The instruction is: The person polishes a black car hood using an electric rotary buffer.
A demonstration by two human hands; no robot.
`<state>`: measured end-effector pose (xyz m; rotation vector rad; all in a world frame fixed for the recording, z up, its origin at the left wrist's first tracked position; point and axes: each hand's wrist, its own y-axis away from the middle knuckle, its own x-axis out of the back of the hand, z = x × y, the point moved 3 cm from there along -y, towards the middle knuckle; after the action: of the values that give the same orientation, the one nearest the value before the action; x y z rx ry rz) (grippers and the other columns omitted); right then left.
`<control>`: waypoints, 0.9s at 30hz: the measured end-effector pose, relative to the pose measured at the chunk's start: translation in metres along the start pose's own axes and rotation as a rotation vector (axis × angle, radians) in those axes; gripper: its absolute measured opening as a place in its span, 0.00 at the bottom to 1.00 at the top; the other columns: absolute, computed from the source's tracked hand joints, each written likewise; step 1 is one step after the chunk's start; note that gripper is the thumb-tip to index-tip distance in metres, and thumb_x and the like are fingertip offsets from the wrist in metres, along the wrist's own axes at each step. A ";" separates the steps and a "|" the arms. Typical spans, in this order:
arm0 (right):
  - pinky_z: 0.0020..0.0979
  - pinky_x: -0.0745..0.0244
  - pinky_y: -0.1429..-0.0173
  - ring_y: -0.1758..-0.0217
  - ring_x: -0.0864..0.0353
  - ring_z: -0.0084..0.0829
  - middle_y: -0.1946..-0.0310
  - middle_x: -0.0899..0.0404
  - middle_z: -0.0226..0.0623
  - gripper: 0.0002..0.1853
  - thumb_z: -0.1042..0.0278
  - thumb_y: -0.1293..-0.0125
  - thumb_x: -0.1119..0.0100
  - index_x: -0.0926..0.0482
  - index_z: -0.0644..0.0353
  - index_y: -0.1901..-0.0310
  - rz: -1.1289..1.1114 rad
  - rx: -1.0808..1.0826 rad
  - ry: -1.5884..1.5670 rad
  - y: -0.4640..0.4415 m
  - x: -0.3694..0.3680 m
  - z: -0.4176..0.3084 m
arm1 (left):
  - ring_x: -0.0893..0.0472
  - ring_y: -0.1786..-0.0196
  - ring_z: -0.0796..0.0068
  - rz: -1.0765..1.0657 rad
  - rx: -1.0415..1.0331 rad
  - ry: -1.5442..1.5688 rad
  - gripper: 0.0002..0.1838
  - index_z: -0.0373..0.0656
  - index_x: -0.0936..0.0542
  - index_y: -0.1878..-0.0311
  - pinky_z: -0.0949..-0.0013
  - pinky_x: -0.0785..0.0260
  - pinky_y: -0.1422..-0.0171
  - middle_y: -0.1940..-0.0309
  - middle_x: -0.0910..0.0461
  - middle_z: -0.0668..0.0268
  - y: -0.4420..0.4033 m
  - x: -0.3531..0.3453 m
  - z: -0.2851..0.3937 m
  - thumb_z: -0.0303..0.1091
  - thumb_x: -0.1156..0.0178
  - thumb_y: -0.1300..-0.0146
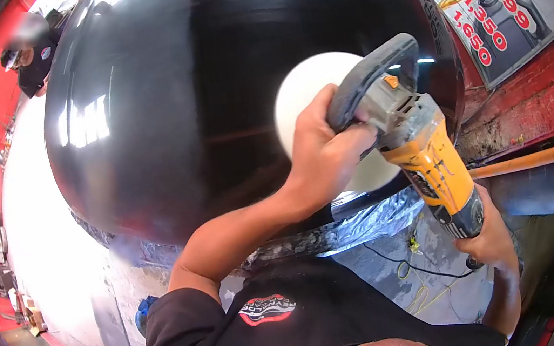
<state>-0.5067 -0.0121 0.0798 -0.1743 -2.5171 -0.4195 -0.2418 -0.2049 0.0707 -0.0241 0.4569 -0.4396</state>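
1. A glossy black vehicle panel (145,142) fills the middle, bright reflections across its left side and far edge.
2. A co-worker (34,57) in a black shirt is beyond the panel's far left corner.
3. A price signboard (512,5) stands past the right edge.
4. Crinkled silvery sheeting (383,220) hangs along the near edge.
5. The yellow-and-black power polisher (440,168) sits over the panel's near right corner, its body slanting out past the edge.
6. Its round white pad (302,98) lies against the black surface there.
7. The wearer's left hand (322,142) is closed around the near end of the polisher's black loop handle (376,74).
8. The right hand (490,236) wraps the body's rear end, fingers partly hidden.
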 end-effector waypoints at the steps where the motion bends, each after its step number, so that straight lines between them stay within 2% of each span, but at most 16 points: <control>1: 0.34 0.32 0.28 0.35 0.23 0.32 0.40 0.21 0.41 0.52 0.81 0.58 0.25 0.37 0.64 0.26 0.019 -0.021 -0.003 0.003 0.005 0.003 | 0.26 0.71 0.82 -0.025 -0.002 -0.017 0.08 0.40 0.25 0.62 0.72 0.34 0.67 0.72 0.23 0.69 -0.009 -0.006 -0.004 0.22 0.39 0.45; 3: 0.34 0.32 0.28 0.35 0.23 0.31 0.40 0.21 0.40 0.52 0.81 0.58 0.26 0.37 0.64 0.26 0.051 -0.058 -0.004 0.005 0.012 0.005 | 0.26 0.70 0.81 -0.068 -0.014 -0.049 0.08 0.39 0.25 0.63 0.71 0.34 0.66 0.72 0.23 0.67 -0.031 -0.013 -0.014 0.23 0.39 0.47; 8: 0.30 0.30 0.33 0.43 0.22 0.27 0.47 0.22 0.34 0.46 0.83 0.56 0.32 0.35 0.63 0.29 0.085 -0.019 -0.023 -0.022 0.028 -0.010 | 0.22 0.69 0.75 -0.059 -0.111 -0.041 0.07 0.33 0.21 0.65 0.67 0.29 0.63 0.74 0.20 0.61 -0.089 -0.021 -0.023 0.26 0.40 0.47; 11: 0.29 0.30 0.34 0.44 0.22 0.26 0.47 0.21 0.33 0.43 0.82 0.56 0.33 0.33 0.63 0.32 0.061 -0.011 0.107 -0.048 0.040 -0.031 | 0.29 0.83 0.81 -0.060 -0.184 0.035 0.08 0.37 0.22 0.62 0.74 0.39 0.79 0.78 0.24 0.66 -0.122 -0.012 -0.020 0.21 0.39 0.46; 17: 0.29 0.25 0.41 0.51 0.20 0.25 0.54 0.18 0.32 0.35 0.81 0.56 0.36 0.28 0.63 0.39 0.012 -0.046 0.170 -0.112 0.037 -0.099 | 0.27 0.83 0.79 0.086 -0.328 -0.003 0.05 0.37 0.20 0.66 0.72 0.34 0.77 0.80 0.25 0.67 -0.170 0.035 0.006 0.24 0.37 0.47; 19: 0.29 0.25 0.42 0.52 0.20 0.25 0.55 0.18 0.32 0.34 0.81 0.56 0.37 0.27 0.63 0.40 -0.023 -0.033 0.191 -0.134 0.030 -0.124 | 0.27 0.84 0.78 0.117 -0.317 0.023 0.05 0.36 0.20 0.66 0.72 0.34 0.78 0.82 0.25 0.67 -0.181 0.053 0.019 0.24 0.37 0.47; 21: 0.28 0.25 0.44 0.52 0.21 0.24 0.54 0.19 0.32 0.36 0.82 0.56 0.37 0.28 0.64 0.38 -0.051 0.080 0.213 -0.158 0.026 -0.135 | 0.28 0.85 0.78 0.118 -0.349 0.059 0.04 0.36 0.21 0.67 0.72 0.34 0.78 0.83 0.26 0.66 -0.193 0.073 0.031 0.24 0.38 0.47; 22: 0.28 0.25 0.44 0.52 0.21 0.24 0.54 0.19 0.32 0.37 0.82 0.56 0.37 0.28 0.65 0.38 -0.067 0.094 0.215 -0.168 0.023 -0.146 | 0.20 0.75 0.74 0.118 -0.359 0.074 0.14 0.29 0.18 0.59 0.69 0.27 0.73 0.71 0.17 0.60 -0.200 0.085 0.036 0.23 0.37 0.50; 23: 0.28 0.25 0.44 0.52 0.21 0.24 0.54 0.19 0.32 0.37 0.82 0.56 0.36 0.28 0.65 0.37 -0.082 0.106 0.217 -0.178 0.020 -0.157 | 0.21 0.76 0.76 0.181 -0.424 0.128 0.11 0.32 0.18 0.61 0.69 0.28 0.74 0.72 0.19 0.63 -0.210 0.091 0.042 0.23 0.37 0.50; 24: 0.27 0.25 0.46 0.53 0.21 0.24 0.54 0.19 0.32 0.38 0.82 0.56 0.36 0.28 0.65 0.37 -0.083 0.119 0.243 -0.187 0.016 -0.168 | 0.23 0.80 0.74 0.173 -0.364 0.109 0.08 0.31 0.18 0.66 0.67 0.33 0.77 0.77 0.20 0.61 -0.211 0.096 0.053 0.25 0.40 0.48; 25: 0.27 0.24 0.48 0.54 0.21 0.23 0.55 0.20 0.31 0.38 0.82 0.55 0.35 0.28 0.65 0.36 -0.084 0.132 0.269 -0.196 0.012 -0.179 | 0.25 0.84 0.72 0.162 -0.303 0.090 0.09 0.30 0.18 0.71 0.65 0.37 0.80 0.82 0.22 0.58 -0.211 0.103 0.063 0.27 0.44 0.46; 26: 0.27 0.24 0.53 0.58 0.21 0.23 0.58 0.20 0.31 0.37 0.82 0.55 0.35 0.29 0.66 0.36 -0.103 0.124 0.292 -0.205 0.009 -0.191 | 0.27 0.84 0.74 0.227 -0.286 -0.043 0.09 0.31 0.18 0.70 0.67 0.37 0.79 0.82 0.23 0.61 -0.225 0.121 0.063 0.27 0.44 0.46; 27: 0.26 0.23 0.58 0.62 0.20 0.23 0.60 0.20 0.31 0.37 0.82 0.54 0.35 0.29 0.66 0.37 -0.121 0.116 0.315 -0.214 0.006 -0.200 | 0.28 0.85 0.74 0.247 -0.273 0.006 0.08 0.34 0.19 0.75 0.68 0.39 0.80 0.84 0.24 0.61 -0.236 0.133 0.063 0.26 0.45 0.44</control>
<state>-0.4531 -0.2804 0.1851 0.0848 -2.2390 -0.3191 -0.2029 -0.4790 0.0990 -0.2277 0.5161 -0.1327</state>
